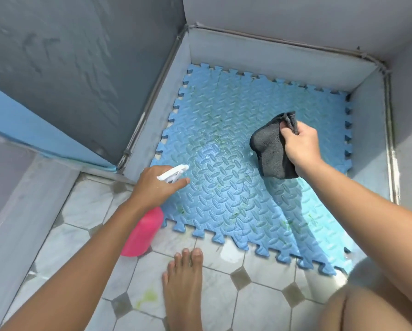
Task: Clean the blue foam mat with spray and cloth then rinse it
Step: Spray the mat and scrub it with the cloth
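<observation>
The blue foam mat, with puzzle edges and a raised tread pattern, lies on the floor in a corner, faint green stains and a wet patch on it. My left hand grips a pink spray bottle at its white trigger head, which points at the mat's left side. My right hand holds a dark grey cloth bunched up just above the mat's right half.
Grey low walls and metal rails box the mat in at the back, left and right. Pale tiles with dark diamond insets cover the near floor, with a green smear. My bare foot and knee are close to the mat's front edge.
</observation>
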A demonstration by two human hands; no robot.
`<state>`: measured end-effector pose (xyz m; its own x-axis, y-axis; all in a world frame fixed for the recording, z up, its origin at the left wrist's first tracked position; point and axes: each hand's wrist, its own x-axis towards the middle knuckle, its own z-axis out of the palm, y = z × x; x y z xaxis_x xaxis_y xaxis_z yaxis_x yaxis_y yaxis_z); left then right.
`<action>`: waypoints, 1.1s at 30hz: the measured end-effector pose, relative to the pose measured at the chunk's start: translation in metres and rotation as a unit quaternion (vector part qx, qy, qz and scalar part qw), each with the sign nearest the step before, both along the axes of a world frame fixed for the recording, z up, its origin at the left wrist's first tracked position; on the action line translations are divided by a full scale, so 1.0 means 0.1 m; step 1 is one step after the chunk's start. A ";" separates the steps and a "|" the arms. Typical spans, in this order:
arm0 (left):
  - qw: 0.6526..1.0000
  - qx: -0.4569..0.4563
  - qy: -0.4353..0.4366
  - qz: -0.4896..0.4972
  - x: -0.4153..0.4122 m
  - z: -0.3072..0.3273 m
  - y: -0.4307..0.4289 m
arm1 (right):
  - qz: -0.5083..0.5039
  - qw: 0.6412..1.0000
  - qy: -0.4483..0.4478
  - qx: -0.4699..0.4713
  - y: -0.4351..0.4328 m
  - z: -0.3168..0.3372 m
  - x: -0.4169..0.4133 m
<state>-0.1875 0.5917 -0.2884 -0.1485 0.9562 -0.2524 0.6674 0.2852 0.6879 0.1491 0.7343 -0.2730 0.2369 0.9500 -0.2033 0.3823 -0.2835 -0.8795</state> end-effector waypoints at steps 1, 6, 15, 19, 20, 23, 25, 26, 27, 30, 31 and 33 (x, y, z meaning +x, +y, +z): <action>1.000 0.002 -0.007 -0.006 0.00 0.02 -0.03 | 0.003 1.000 0.006 0.004 0.02 -0.01 -0.04; 0.999 0.004 -0.010 0.054 -0.09 0.08 -0.10 | 0.022 1.000 0.008 0.020 0.01 -0.05 -0.25; 0.997 0.017 0.047 0.059 -0.17 0.00 -0.39 | 0.058 0.998 0.005 0.004 -0.07 -0.08 -0.35; 0.990 0.009 0.039 0.138 -0.28 -0.03 -0.35 | 0.067 0.998 0.013 0.002 -0.10 -0.12 -0.41; 0.988 0.007 0.042 0.145 -0.30 -0.04 -0.36 | 0.072 0.997 0.014 0.001 -0.10 -0.14 -0.42; 0.996 -0.026 0.038 0.079 -0.30 -0.10 -0.41 | 0.076 0.997 0.008 -0.003 -0.11 -0.20 -0.42; 0.998 -0.050 0.032 0.031 -0.32 -0.14 -0.46 | 0.077 0.997 0.006 -0.004 -0.11 -0.21 -0.42; 0.997 -0.061 0.028 0.026 -0.34 -0.17 -0.49 | 0.077 0.997 0.008 -0.004 -0.12 -0.22 -0.42; 0.997 -0.068 0.020 0.035 -0.36 -0.19 -0.51 | 0.076 0.997 0.008 -0.005 -0.12 -0.23 -0.42; 0.993 -0.067 0.009 0.092 -0.44 -0.18 -0.60 | 0.081 0.997 -0.003 -0.004 -0.12 -0.24 -0.42; 0.993 -0.057 0.015 0.101 -0.46 -0.18 -0.64 | 0.082 0.997 -0.006 -0.004 -0.12 -0.25 -0.43; 0.995 -0.048 0.008 0.093 -0.51 -0.15 -0.68 | 0.084 0.996 -0.006 -0.001 -0.12 -0.25 -0.44</action>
